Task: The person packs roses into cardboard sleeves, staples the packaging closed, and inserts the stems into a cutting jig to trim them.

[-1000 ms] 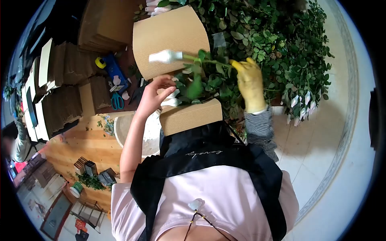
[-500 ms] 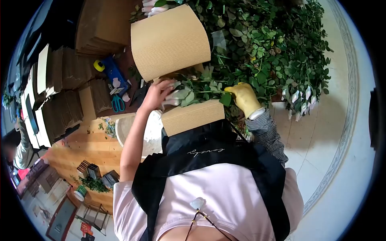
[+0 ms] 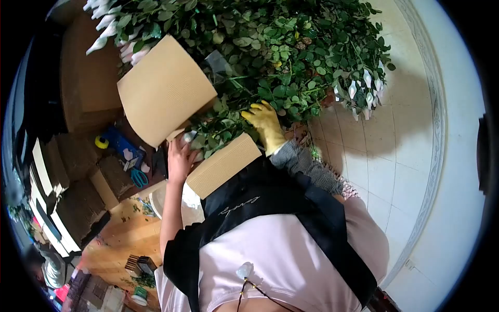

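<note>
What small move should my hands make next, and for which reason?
I would probably bring the gloved right hand to the leafy stems and gently gather them. They spread loosely between the upper cardboard and lower cardboard, while the bare left hand is beside the white flower head.

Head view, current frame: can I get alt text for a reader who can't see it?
A bare left hand is by white rose heads between curved corrugated cardboard flaps; a yellow-gloved right hand is over leafy stems. More roses are piled beyond; teal-handled scissors lie at left.
</note>
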Available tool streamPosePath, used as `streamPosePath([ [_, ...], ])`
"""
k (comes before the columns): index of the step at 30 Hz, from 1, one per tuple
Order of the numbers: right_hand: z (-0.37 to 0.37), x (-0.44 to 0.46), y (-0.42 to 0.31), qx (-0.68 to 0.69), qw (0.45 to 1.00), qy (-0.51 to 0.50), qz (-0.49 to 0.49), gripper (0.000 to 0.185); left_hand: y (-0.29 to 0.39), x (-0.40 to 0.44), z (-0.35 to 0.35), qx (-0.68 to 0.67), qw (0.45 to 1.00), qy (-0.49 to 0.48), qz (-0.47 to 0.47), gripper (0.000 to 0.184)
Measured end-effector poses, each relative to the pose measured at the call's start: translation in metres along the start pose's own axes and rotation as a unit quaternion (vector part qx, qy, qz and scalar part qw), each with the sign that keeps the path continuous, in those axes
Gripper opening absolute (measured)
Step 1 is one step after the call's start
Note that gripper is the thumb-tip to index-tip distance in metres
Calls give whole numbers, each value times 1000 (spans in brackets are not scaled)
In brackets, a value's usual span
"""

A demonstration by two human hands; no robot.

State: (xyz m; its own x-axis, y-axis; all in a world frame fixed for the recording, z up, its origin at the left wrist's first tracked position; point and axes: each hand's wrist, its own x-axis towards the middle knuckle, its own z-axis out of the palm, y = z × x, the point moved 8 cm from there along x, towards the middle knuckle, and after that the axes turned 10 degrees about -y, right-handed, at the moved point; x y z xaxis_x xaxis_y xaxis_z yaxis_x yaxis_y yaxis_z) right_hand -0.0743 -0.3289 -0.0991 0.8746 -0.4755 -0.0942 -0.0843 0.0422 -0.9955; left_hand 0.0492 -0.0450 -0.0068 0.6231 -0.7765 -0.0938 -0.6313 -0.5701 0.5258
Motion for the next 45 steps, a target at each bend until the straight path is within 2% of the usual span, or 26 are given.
streamPosePath([
  [1,20,8,-54,-362,926,-106,-10,33,-1,1,-2,27,999,-16,-24,41],
  [2,42,11,-112,-661,730,-148,-94,36,8,3,-6,64,997,-39,-16,46],
  [6,39,8,-82,-658,734,-85,-142,37,-2,5,4,71,996,-27,-54,64],
  [7,36,-1,-56,-588,787,-69,-172,38,-1,3,7,72,996,-25,-55,64],
  [9,30,4,-91,-440,877,-98,-164,40,-4,1,5,45,996,0,-79,65],
  [11,12,14,-82,-270,935,-173,-151,43,-6,-1,7,20,995,5,-101,63],
  [13,9,20,-109,-397,890,-223,-30,39,-1,0,0,14,996,22,-85,63],
  [15,9,16,-81,-511,815,-259,84,32,0,-1,-2,13,997,22,-76,63],
  [18,10,18,-87,-511,810,-286,-20,29,1,1,-2,-7,997,17,-69,62],
  [19,9,24,-93,-459,830,-315,7,32,-2,0,0,-11,997,11,-76,63],
  [21,15,36,-123,-488,801,-343,57,37,-11,-3,9,2,997,19,-72,71],
  [22,31,44,-156,-549,764,-339,22,41,-9,-2,8,-5,996,0,-89,72],
  [24,85,53,-242,-477,801,-343,-116,45,-10,-2,10,3,993,-35,-110,72],
  [25,113,52,-271,-366,823,-348,-261,51,-7,-2,6,27,996,11,-89,71],
  [27,163,44,-277,-339,785,-414,-313,56,-5,-1,4,24,995,10,-96,72],
  [29,193,65,-215,-462,725,-433,-271,58,-4,-1,4,59,994,2,-96,71],
  [33,222,109,-153,-612,548,-569,20,66,4,2,-5,57,994,-2,-89,71],
  [35,228,117,-146,-568,531,-629,4,75,3,1,-5,30,996,16,-85,72],
  [36,223,120,-147,-475,548,-679,113,85,3,1,-6,10,996,18,-85,72],
  [37,228,126,-146,-315,593,-741,16,81,1,-1,-5,8,996,14,-91,71],
  [39,224,175,-199,-90,794,-601,34,61,1,-1,-8,-33,995,15,-91,70],
  [40,216,197,-225,24,850,-527,5,55,-3,-4,-2,-50,995,34,-80,69],
  [42,184,253,-266,-63,956,-259,-124,51,-8,-6,5,-69,994,38,-77,69],
  [43,166,279,-276,-230,943,-122,-206,52,-11,-6,5,-88,992,42,-78,69],
  [44,161,290,-282,-532,808,1,-252,50,-10,-6,4,-86,992,31,-83,70],
  [45,157,305,-264,-641,735,2,-219,41,-8,-5,6,-86,993,27,-81,70],
])
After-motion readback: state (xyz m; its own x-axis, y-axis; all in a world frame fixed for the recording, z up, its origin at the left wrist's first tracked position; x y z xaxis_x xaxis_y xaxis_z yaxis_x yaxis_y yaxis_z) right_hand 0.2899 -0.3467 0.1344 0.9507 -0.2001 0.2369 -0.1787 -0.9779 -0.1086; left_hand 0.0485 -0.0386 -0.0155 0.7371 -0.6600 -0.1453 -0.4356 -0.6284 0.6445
